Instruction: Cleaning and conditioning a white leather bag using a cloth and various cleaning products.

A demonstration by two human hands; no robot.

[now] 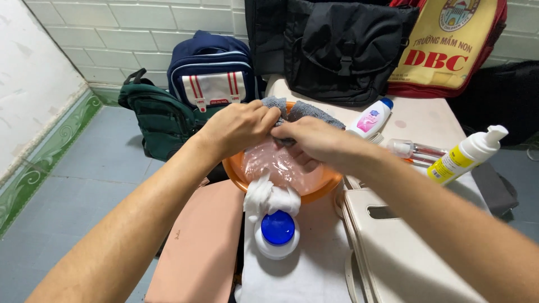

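Two bags lean at the far left against the tiled wall: a dark green fabric bag (159, 119) and, just beside it, a navy backpack with a white, red-striped pocket (211, 70). Your left hand (238, 126) has its fingers pinched together on the grey terry cloth (306, 110), which lies over the far rim of the round orange plastic basin (320, 188). A crumpled clear plastic bag (272, 163) fills the basin beneath your hands. Below it stands a white tub with a blue round lid (277, 231), white cotton wadding (269, 197) touching its top. Your right hand (317, 143) grips the same cloth, fingers curled shut. Farther right lie a white bottle with a pink label (370, 119) and a white-and-yellow pump bottle (466, 156).
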